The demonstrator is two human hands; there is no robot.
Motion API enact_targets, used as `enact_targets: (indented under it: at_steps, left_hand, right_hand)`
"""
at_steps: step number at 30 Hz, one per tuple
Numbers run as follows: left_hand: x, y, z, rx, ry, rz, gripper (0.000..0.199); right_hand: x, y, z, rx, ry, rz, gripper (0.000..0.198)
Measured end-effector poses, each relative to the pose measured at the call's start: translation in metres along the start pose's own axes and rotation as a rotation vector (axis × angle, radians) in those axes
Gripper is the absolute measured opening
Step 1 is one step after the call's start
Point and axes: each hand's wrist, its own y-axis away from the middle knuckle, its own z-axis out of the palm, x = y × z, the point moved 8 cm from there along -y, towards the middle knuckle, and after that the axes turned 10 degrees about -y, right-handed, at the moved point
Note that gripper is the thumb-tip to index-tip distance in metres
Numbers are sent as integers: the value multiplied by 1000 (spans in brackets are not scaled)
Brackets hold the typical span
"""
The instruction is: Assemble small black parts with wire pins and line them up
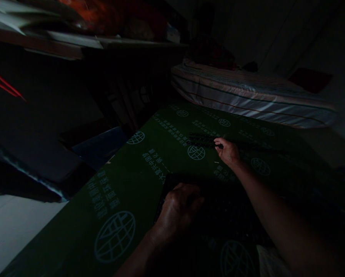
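On my feed this looks like a home, a dim bedroom — I see a striped mattress at the far end, a cluttered table on the left — and a printed green sheet up close.

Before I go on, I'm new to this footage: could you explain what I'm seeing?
There is no machine here: a person works bare-handed. The single picture comes from a camera worn on the head, looking forward and down. Below spreads a green surface printed with pale globes. The left hand lies over a dark flat thing, too dim to identify. Farther off, the right hand appears to pinch a dark long thing, also hard to make out. A striped mattress lies beyond.
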Motion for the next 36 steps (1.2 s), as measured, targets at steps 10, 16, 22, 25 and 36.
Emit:
enact_targets:
  at_steps: [10, 16, 22, 25, 36]
  left_hand:
    - [0, 1, 0, 9, 9, -15, 11]
    - [0, 0, 0, 3, 15, 4, 12]
    - [-1, 1, 0, -5, 1, -6, 12]
    - [0, 1, 1, -11, -21, -7, 11]
    - [3, -1, -1, 4, -17, 15, 12]
  right_hand:
    - [-1, -4, 4, -67, 75, -41, 34]
    - [1, -5, 7, -81, 81, -44, 36]
    - [0, -4, 7, -97, 68, -66, 37]
    - [2, -3, 7, -105, 67, -60, 39]
    - [2, -1, 6, -103, 51, -53, 40]
